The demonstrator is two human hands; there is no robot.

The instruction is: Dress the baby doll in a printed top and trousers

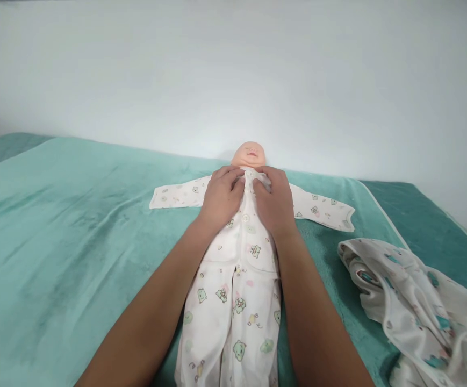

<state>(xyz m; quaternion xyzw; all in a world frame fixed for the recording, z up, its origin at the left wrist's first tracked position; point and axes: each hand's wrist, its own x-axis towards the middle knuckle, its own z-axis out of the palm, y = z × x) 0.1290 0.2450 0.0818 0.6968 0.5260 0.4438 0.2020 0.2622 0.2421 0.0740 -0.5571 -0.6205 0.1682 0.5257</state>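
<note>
A baby doll (250, 154) lies on its back, its bare head pointing away from me. It wears a white baby shirt (255, 251) printed with small green bears, and matching baby pants (227, 333). My left hand (224, 192) is on the left side of the shirt's collar, with fingers curled on the cloth. Opposite it, my right hand (275, 196) has its fingers bent on the right side of the collar. Between my hands run the shirt's front edges and a round button (245, 218). Both sleeves stretch out sideways. My hands partly hide the chest and shoulders.
A crumpled white printed baby garment (414, 306) lies at the lower right. Under everything is a light green blanket (76, 242), over a darker green cover (430, 226) at the right. A pale wall (233, 70) rises just behind the doll's head.
</note>
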